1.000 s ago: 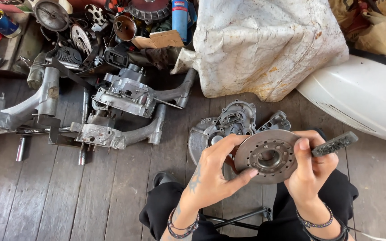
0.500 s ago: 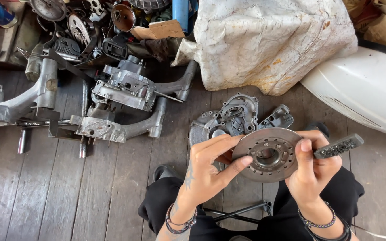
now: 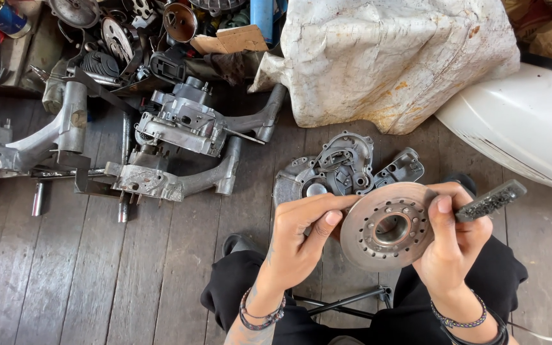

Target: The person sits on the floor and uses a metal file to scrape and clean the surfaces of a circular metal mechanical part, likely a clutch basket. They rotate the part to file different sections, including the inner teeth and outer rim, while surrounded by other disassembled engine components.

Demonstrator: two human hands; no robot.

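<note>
Two bare hands are holding a round metal disc over the person's lap, above a wooden plank floor.

The left hand (image 3: 298, 239) is pinching the disc (image 3: 388, 225) at its left rim, thumb in front and fingers behind, while the right hand (image 3: 458, 239) is pressing its thumb on the right face and also clasping a dark wire brush (image 3: 490, 200) that is sticking out to the right. The disc is looking stiff, fairly heavy and dusty, with a central hub hole and a ring of small holes; the rim is seeming the safest place to hold. Just beyond it, grey engine casing parts (image 3: 343, 167) are lying on the floor (image 3: 97, 275), with larger alloy castings (image 3: 180, 128) farther left, a stained white sack (image 3: 391, 57) behind and a white curved panel (image 3: 525, 121) at right.
</note>
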